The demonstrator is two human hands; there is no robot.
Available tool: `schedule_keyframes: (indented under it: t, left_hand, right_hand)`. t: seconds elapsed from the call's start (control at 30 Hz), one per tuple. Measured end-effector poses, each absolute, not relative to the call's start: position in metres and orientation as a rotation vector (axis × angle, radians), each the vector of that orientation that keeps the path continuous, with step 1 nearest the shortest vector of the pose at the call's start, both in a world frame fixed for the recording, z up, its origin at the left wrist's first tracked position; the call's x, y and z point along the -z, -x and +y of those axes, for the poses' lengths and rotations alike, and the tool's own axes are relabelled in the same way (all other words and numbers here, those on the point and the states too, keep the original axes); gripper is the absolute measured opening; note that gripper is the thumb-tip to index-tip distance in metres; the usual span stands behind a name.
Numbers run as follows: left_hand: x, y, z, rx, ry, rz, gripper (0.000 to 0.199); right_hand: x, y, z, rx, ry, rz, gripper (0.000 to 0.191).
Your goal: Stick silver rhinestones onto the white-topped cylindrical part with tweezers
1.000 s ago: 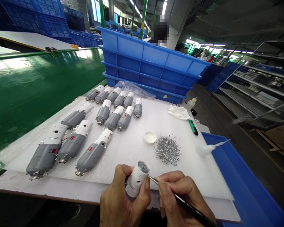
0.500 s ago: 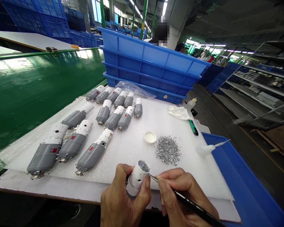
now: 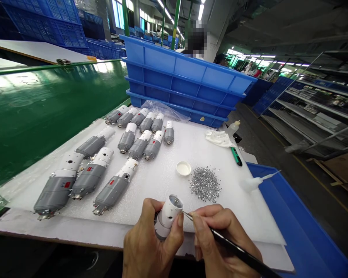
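We count 13 models (image 3: 111, 193) beyond our left hand (image 3: 152, 245), which curls around 1 tilted white cylinder (image 3: 173, 210); our right hand (image 3: 226, 227), fingers bent, pinches 1 black tool (image 3: 243, 253).

The bare left hand (image 3: 149, 247) has a broad thumb with a short nail and creased skin over the knuckles. The bare right hand (image 3: 220, 256) has rounded fingertips, a short thumbnail and fine creases across the finger joints. A dark patch (image 3: 188, 269) between them at the near edge is too dim to identify as clothing.
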State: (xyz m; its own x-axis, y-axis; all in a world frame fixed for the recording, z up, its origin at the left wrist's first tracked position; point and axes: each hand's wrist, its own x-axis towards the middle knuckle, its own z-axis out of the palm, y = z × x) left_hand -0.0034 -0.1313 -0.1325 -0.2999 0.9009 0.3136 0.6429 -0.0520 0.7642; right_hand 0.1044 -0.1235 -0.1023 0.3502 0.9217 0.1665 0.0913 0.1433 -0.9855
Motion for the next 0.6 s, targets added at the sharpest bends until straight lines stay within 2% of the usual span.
schedule_keyframes:
  t: [0.17,0.3,0.4,0.6]
  left_hand:
    - [0.131,0.001,-0.130,-1.226,-1.554,1.919,0.022]
    - [0.122,-0.001,-0.128,-1.202,-1.309,1.870,0.027]
    - [0.110,0.000,-0.127,-1.192,-0.982,1.607,0.034]
    - [0.098,0.006,-0.127,-0.871,-0.443,1.083,0.062]
  right_hand:
    - [0.104,-0.104,-0.123,-0.823,1.275,-1.069,0.029]
    - [0.105,-0.113,-0.119,-0.801,1.184,-1.136,0.023]
    - [0.106,-0.129,-0.113,-0.750,1.029,-1.255,0.016]
    - [0.114,-0.158,-0.102,-0.829,1.007,-1.237,0.013]
